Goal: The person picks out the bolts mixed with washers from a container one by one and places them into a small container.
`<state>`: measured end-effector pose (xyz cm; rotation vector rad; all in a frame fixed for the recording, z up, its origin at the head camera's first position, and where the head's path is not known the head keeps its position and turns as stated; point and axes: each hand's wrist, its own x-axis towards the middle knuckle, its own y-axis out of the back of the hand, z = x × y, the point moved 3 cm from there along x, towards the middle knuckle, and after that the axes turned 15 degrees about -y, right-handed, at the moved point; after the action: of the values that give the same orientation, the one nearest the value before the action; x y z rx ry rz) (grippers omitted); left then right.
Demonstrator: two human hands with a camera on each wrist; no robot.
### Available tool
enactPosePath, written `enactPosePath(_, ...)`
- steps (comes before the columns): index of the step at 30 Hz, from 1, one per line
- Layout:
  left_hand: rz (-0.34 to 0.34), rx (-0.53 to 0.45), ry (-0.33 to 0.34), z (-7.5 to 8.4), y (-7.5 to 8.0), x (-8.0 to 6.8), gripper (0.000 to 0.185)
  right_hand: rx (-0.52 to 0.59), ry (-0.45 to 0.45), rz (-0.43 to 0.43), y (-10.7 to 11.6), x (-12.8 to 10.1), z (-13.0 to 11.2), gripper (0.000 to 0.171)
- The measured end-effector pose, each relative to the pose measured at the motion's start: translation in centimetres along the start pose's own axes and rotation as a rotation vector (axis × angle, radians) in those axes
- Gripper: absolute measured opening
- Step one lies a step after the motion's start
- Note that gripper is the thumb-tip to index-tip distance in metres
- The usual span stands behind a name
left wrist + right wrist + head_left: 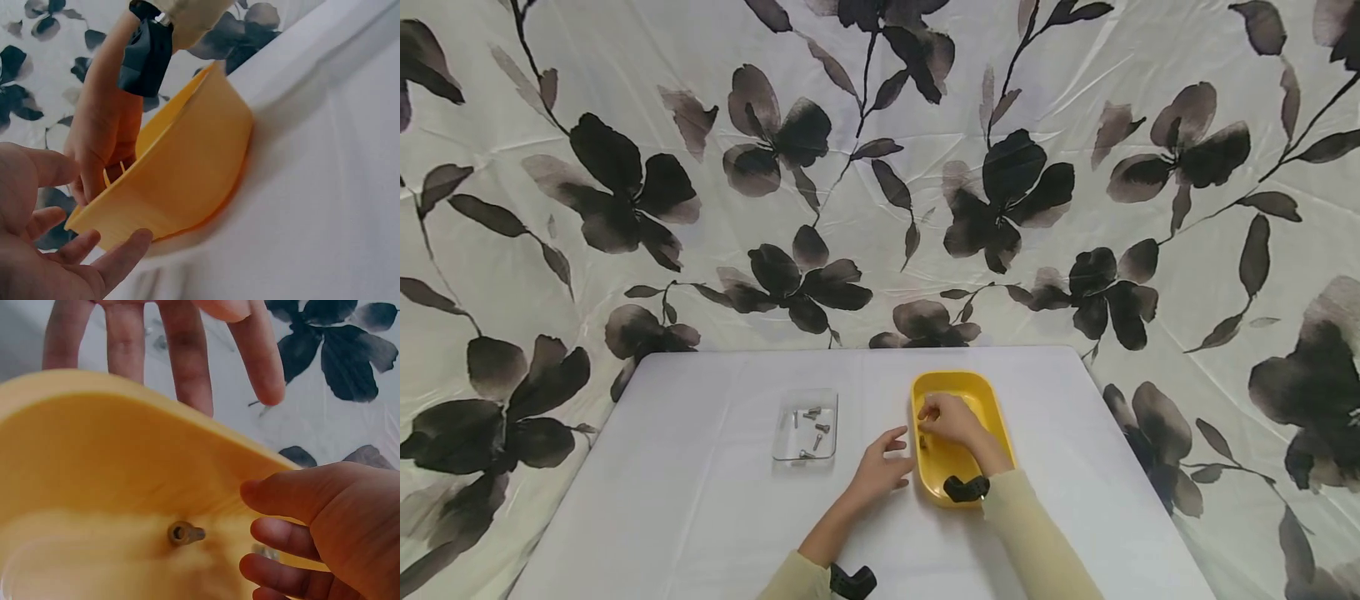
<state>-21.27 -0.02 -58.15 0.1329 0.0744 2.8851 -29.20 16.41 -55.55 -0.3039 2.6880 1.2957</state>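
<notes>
My right hand reaches into a yellow tray, its thumb and fingers slightly bent with a gap between them in the right wrist view. A socket-head screw lies on the tray floor, apart from the fingertips. A second small shiny metal piece shows partly behind the fingers, mostly hidden. Beside the tray's left wall is my left hand, fingers spread and holding nothing. In the left wrist view, the left fingertips overlap the outer wall of the tray.
A clear plastic box with several metal screws stands to the left of the tray on a white table. Behind the table hangs a flowered cloth. Black wrist devices sit on both wrists.
</notes>
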Motion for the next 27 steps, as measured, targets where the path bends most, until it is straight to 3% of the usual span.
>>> enactPosePath(12, -0.022, -0.133, 0.036, -1.0, -1.3, -0.9, 0.067, -0.019, -0.053, -0.040, -1.3, 0.3, 1.7, 0.014)
enactPosePath(18, -0.014, -0.153, 0.040, -1.1, -1.6, -1.1, 0.071, 0.006, -0.107, -0.084, -1.7, 0.2, 2.4, 0.015)
enactPosePath(27, -0.007, -0.170, 0.032, -1.4, -1.8, -1.2, 0.076, 0.038, -0.159, -0.083, -1.8, 0.3, 3.0, 0.021)
